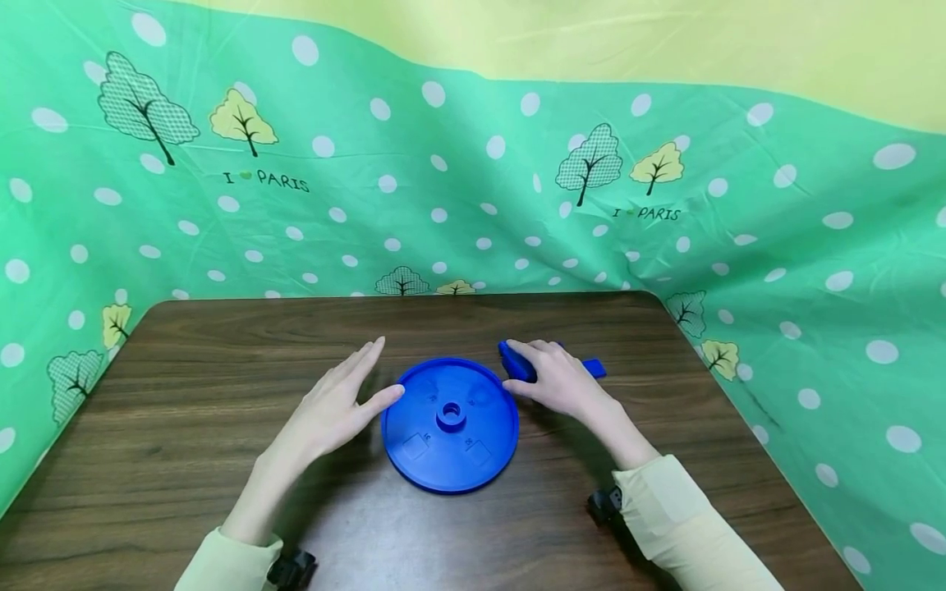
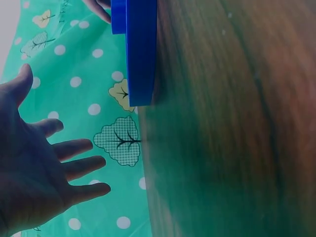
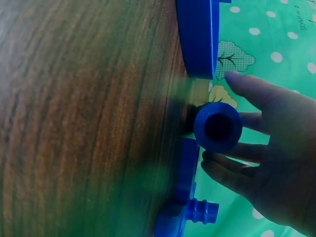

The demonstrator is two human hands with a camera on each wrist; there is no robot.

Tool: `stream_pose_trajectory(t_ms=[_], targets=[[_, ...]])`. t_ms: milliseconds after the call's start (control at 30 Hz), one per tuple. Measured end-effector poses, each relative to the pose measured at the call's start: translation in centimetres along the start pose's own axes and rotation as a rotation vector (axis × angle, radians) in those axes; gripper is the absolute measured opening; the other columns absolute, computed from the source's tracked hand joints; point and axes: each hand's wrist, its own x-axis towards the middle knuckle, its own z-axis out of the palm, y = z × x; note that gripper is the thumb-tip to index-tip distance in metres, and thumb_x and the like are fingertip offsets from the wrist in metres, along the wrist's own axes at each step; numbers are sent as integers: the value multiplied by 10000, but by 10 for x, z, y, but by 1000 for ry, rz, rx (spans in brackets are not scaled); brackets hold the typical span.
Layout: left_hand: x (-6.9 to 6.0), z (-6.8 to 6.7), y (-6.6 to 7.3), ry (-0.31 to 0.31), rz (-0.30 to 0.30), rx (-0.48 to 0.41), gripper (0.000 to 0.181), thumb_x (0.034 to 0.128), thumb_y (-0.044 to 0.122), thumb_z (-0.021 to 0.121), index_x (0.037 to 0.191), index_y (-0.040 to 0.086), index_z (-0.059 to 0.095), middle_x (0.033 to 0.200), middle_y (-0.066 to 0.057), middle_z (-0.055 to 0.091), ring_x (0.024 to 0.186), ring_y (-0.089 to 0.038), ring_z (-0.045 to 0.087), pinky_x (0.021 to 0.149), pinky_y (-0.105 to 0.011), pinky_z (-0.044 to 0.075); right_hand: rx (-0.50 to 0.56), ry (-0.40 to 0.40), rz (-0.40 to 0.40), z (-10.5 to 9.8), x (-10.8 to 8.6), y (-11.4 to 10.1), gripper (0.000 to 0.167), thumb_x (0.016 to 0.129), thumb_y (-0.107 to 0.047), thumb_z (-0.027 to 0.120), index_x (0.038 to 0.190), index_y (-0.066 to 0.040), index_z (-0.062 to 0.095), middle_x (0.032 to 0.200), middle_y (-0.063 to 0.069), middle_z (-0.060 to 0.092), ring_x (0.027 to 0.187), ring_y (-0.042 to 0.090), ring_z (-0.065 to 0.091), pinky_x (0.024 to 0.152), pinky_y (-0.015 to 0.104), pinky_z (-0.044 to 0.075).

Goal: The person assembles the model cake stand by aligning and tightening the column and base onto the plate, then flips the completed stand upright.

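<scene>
A round blue plastic disc (image 1: pixel 424 447) with a raised central hub lies on the table. My left hand (image 1: pixel 325 414) is at its left side, fingers extended, with the thumb tip at the rim. On the disc's right, my right hand (image 1: pixel 557 382) reaches over a hollow blue tube (image 1: pixel 515 364). Its fingers lie behind the tube (image 3: pixel 237 133) in the right wrist view, the thumb apart from it and pointing toward the disc. Beyond that hand lies another blue piece (image 1: pixel 594 368), partly hidden; a ridged peg (image 3: pixel 202 211) sticks out from it.
The dark wood-grain table (image 1: pixel 222 353) ends at a green dotted cloth (image 1: pixel 473 189) printed with trees, which hangs behind and along the sides. Black wrist cameras (image 1: pixel 291 568) sit at both sleeve cuffs.
</scene>
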Motion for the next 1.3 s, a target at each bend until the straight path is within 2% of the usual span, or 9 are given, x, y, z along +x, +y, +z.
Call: stream_pose_trajectory(t_ms=[333, 500, 700, 1067, 1300], targets=[[-7, 5, 6, -42, -1, 23, 880, 971, 709, 498, 1656, 227, 230, 1699, -172, 284, 1566, -445, 270, 1261, -645, 240, -35, -24, -19, 3, 0, 0, 653, 928, -395, 761, 1496, -151, 550, 1369, 223, 650, 1269, 437, 610, 992, 615, 544], [-9, 6, 6, -97, -3, 19, 915, 953, 719, 522, 1656, 210, 230, 1705, -175, 261, 1577, -455, 225, 1254, -660, 235, -32, -18, -24, 2, -1, 0, 639, 923, -328, 779, 1493, -146, 553, 1348, 220, 661, 1259, 427, 616, 990, 601, 551], [-10, 8, 4, -157, -9, 11, 931, 942, 691, 575, 1659, 217, 215, 1723, -118, 238, 1587, -457, 178, 1242, -696, 213, -17, -11, -43, 2, 0, 0, 627, 916, -256, 791, 1484, -124, 560, 1319, 222, 677, 1224, 403, 644, 985, 572, 561], [-13, 10, 1, -228, -13, 12, 986, 911, 642, 664, 1662, 201, 201, 1718, -185, 209, 1570, -499, 183, 1229, -711, 220, 35, 24, -44, 1, -1, 0, 596, 904, -239, 788, 1449, -93, 595, 1290, 214, 701, 1159, 370, 668, 947, 545, 573], [-13, 13, 1, -278, -14, 19, 1017, 892, 596, 717, 1661, 175, 200, 1702, -243, 209, 1556, -529, 190, 1215, -731, 223, 61, 76, -36, -3, -7, -5, 594, 907, -249, 785, 1448, -93, 597, 1331, 192, 693, 1203, 372, 649, 986, 543, 561]])
